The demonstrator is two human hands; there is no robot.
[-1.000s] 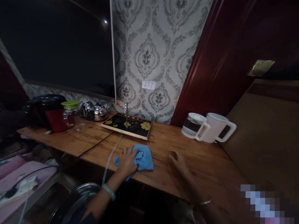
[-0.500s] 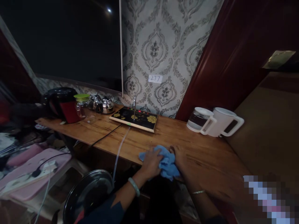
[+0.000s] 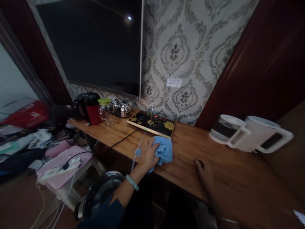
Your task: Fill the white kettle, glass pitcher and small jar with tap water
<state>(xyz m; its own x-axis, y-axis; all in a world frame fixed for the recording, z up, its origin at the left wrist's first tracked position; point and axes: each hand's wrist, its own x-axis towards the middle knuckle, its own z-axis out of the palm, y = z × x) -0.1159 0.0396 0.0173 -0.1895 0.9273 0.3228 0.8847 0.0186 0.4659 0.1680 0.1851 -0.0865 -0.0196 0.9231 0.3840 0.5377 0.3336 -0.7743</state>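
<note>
A bunched blue cloth (image 3: 165,149) is pressed under my left hand (image 3: 148,155) near the front edge of the wooden table (image 3: 186,171). My left fingers are closed around its left side, and a corner sticks out past the hand. My right hand (image 3: 204,171) rests on the tabletop to the right of the cloth, apart from it. Its fingers are loosely curled, with nothing visible in them. Just behind the cloth lies a black tea-stove panel (image 3: 152,123) with gold flowers, a thin metal spout and a lit red light.
A glass kettle (image 3: 226,130) and a white kettle (image 3: 259,133) stand at the right. A red and black kettle (image 3: 91,108), a lidded glass jug (image 3: 103,109) and a metal teapot (image 3: 124,109) stand at the left. Below are a metal basin (image 3: 102,190) and a pink stool (image 3: 64,165).
My right hand has let go of the cloth and moved right. My left hand has brought the cloth closer to the black panel. The view has shifted left.
</note>
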